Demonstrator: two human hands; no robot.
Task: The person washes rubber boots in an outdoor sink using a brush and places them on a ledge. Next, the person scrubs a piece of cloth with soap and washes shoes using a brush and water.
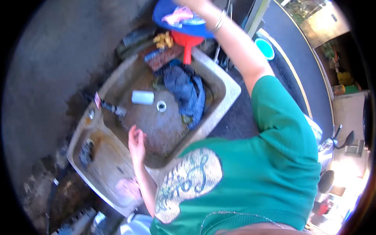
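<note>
Holds left hand [136,144] over sink [226,88], fingers loosely apart; right hand [192,3] at basin [159,16], fingers' state unclear; wears unreadable shirt lettering [188,181].

Daylight glare blows out the lower right, while the dark grey, flat surface [58,58] at left lies dim. Fine detail is soft around the speckled grey stone sink [229,92]; wide-angle distortion bends the edges into black, shadowed corners.

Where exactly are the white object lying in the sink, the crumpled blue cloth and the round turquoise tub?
White object [143,97]: head view, the middle of its upper side.
Blue cloth [179,84]: head view, its bunched upper folds.
Turquoise tub [264,49]: head view, the bare inside, near the middle.
</note>
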